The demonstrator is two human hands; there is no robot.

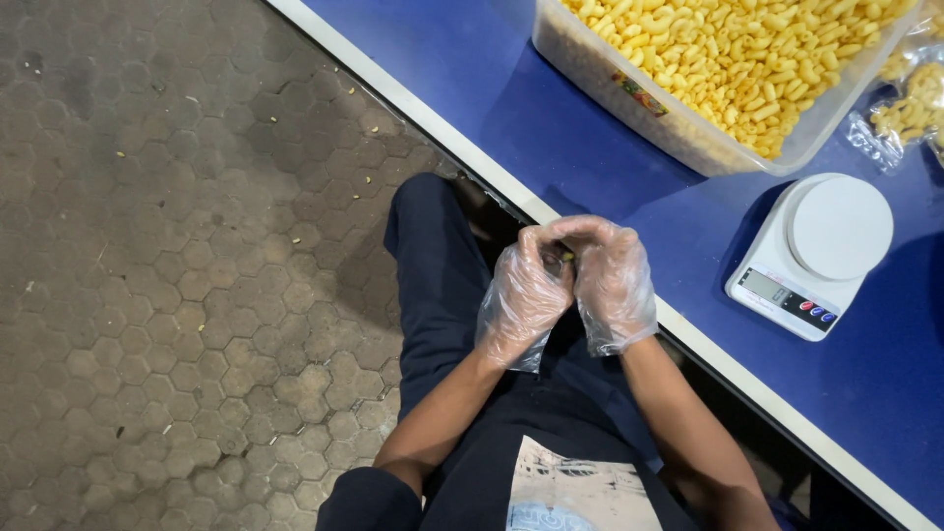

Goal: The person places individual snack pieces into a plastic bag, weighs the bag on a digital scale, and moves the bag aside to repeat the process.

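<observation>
While pressed together, left hand (pixel 524 295) and right hand (pixel 612 280) pinch yellow piece (pixel 566 257) between fingertips.

The table (pixel 590 147) is deep blue with a white edge. Yellow pasta pieces (pixel 747 59) fill a clear tub (pixel 629 93). The scale (pixel 811 256) is white. Grey hexagonal pavers pattern the floor (pixel 177 265). Clear gloves cover both hands.

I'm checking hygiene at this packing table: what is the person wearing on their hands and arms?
Both the left hand and the right hand wear loose, clear, thin plastic disposable gloves, crinkled and baggy, ending in open cuffs around the wrists. The forearms are bare beyond the cuffs, with no long sleeves, watch or bands visible. Dark short sleeves show only at the upper arms.
</observation>
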